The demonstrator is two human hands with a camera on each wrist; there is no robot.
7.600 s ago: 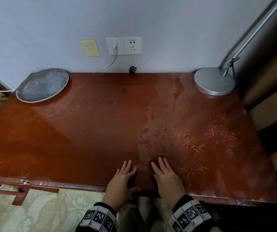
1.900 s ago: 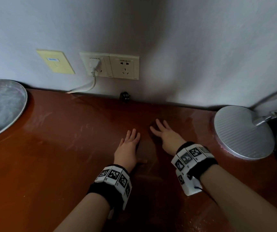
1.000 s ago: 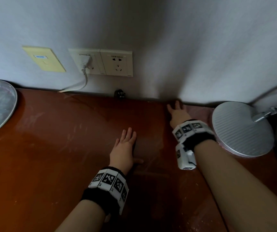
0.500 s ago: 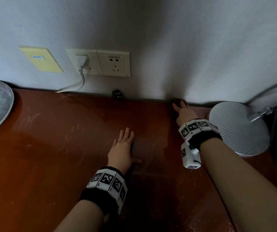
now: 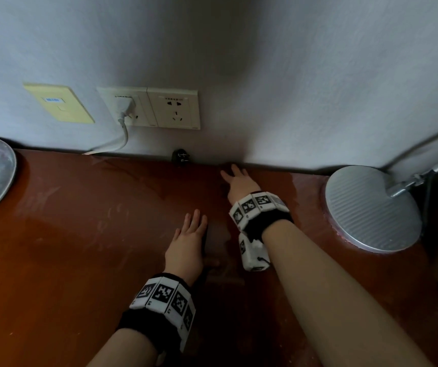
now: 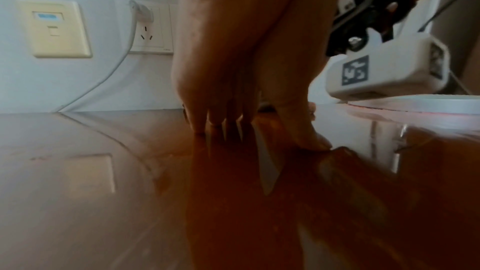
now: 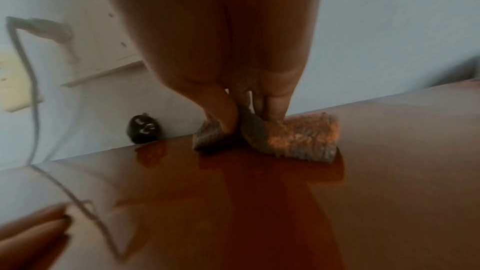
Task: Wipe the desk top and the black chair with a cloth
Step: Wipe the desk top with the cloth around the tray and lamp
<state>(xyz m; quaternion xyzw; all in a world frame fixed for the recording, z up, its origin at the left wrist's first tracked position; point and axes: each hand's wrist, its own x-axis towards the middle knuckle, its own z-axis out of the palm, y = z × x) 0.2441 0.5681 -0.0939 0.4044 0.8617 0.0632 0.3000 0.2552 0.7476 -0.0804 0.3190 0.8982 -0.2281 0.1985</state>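
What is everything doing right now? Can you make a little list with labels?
Surface: glossy reddish-brown wooden desk top
Cloth: small brown ribbed cloth, at the desk's back edge by the wall
Right hand: presses the cloth down with straight fingers
Left hand: rests flat on the desk
Nearby: small black object against the wall, round silver lamp base

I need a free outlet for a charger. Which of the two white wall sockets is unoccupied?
The right-hand socket is free. The left-hand socket beside the yellow plate has a white plug in it.
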